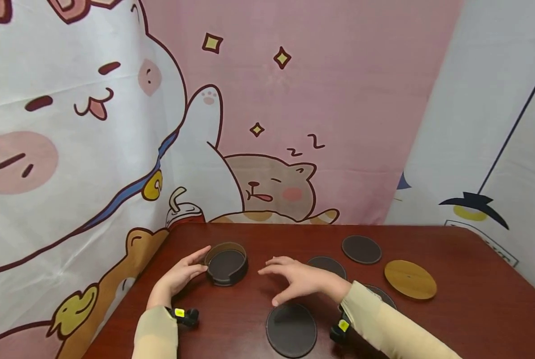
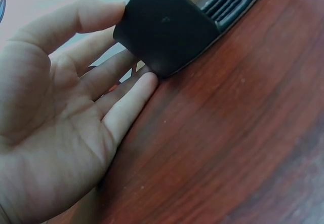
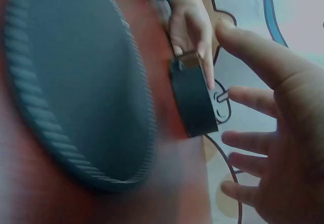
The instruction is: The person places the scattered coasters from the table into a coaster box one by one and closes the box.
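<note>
A round dark coaster holder (image 1: 227, 268) with a brown inner wall and a notch at its front stands on the left of the table. Dark stitched coasters (image 2: 243, 3) lie stacked inside it. My left hand (image 1: 179, 275) is at the holder's left side, its extended fingertips and thumb touching the outer wall (image 2: 162, 29). Nothing is in my right hand (image 1: 297, 279), which hovers right of the holder with fingers spread. Just below it, a dark round coaster (image 1: 291, 330) lies flat, its stitched rim large in the right wrist view.
Behind the right hand is a partly covered dark coaster (image 1: 327, 267). Another dark coaster (image 1: 361, 249) lies farther back, beside a tan one (image 1: 410, 279). The right forearm partly hides one more coaster (image 1: 386, 296). A cartoon-printed cloth (image 1: 339, 124) hangs behind the table.
</note>
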Demonstrator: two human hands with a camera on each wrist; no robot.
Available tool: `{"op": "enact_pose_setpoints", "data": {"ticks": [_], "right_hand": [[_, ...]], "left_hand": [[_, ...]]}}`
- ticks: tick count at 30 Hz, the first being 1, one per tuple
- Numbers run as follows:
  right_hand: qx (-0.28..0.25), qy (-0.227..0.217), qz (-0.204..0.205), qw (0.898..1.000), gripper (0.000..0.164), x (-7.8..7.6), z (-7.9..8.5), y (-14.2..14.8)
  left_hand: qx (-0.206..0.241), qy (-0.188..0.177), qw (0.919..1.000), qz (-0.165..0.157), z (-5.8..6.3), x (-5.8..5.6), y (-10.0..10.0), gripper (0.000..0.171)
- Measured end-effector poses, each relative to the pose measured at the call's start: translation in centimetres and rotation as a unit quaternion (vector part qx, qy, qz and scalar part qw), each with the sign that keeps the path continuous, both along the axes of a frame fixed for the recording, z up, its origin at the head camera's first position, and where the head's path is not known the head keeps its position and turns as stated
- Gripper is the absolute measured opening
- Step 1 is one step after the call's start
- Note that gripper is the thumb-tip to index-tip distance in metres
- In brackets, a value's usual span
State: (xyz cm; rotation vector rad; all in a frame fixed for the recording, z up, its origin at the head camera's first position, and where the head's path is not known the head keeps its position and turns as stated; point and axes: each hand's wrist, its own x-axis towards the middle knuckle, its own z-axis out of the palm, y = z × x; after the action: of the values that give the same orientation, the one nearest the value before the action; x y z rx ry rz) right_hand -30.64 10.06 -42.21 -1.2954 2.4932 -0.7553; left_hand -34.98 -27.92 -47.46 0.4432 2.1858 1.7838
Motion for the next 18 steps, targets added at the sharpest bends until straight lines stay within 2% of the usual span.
{"op": "enact_pose_setpoints", "data": {"ticks": [3, 8, 14, 18], "right_hand": [[0.01, -0.02, 0.041, 0.999, 0.081, 1.6, -1.0, 1.0], [0.02, -0.016, 0.091, 0.996, 0.091, 3.3, -2.2, 2.0], [0.037, 0.004, 0.122, 0.992, 0.094, 4.0, -2.7, 2.2], [0.054, 0.038, 0.143, 0.988, 0.09, 4.3, -2.6, 2.3]], "left_hand": [[-0.006, 0.001, 1.0, -0.001, 0.1, -0.1, -0.1, 0.066], [-0.003, 0.0, 1.0, 0.005, 0.2, -0.5, 0.1, 0.065], [-0.004, -0.009, 0.9998, 0.019, -0.1, -0.3, 0.1, 0.065], [-0.001, -0.011, 0.9997, 0.023, -0.3, -0.1, 0.0, 0.065]]}}
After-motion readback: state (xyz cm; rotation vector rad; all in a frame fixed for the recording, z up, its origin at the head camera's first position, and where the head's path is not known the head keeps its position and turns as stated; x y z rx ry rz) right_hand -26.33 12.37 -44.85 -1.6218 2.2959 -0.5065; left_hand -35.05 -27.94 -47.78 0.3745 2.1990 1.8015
